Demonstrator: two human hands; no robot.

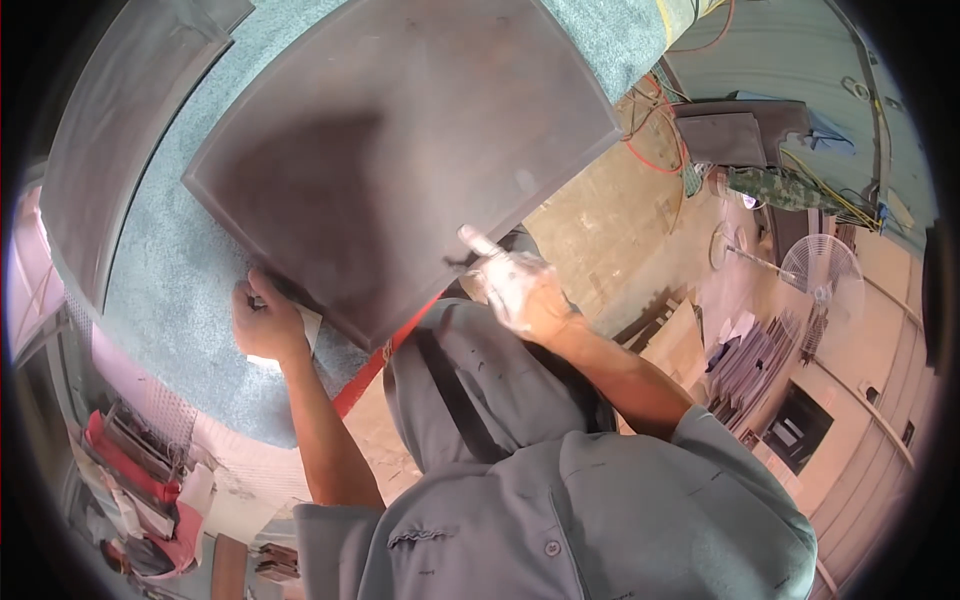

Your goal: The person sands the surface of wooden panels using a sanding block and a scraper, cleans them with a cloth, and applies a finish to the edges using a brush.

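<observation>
A large dark brown board (440, 130), smooth and four-cornered, lies tilted over the blue carpeted table (170, 310), its near corner towards me. My left hand (270, 320) is closed at the board's lower left edge, fingers curled against it. Something white (313, 328) shows beside and under that hand; I cannot tell whether it is held or lying on the carpet. My right hand (515, 285) grips the near right edge, one digit stretched over the top face and the other fingers bent at the rim. A shadow falls across the board's left half.
Another dark brown board (150, 130) lies on the table's left side. A red strip (385, 355) edges the near side. A standing fan (822, 270), a stack of boards (745, 370) and hanging hoses (655, 130) are to the right; piled cloths (150, 490) are at lower left.
</observation>
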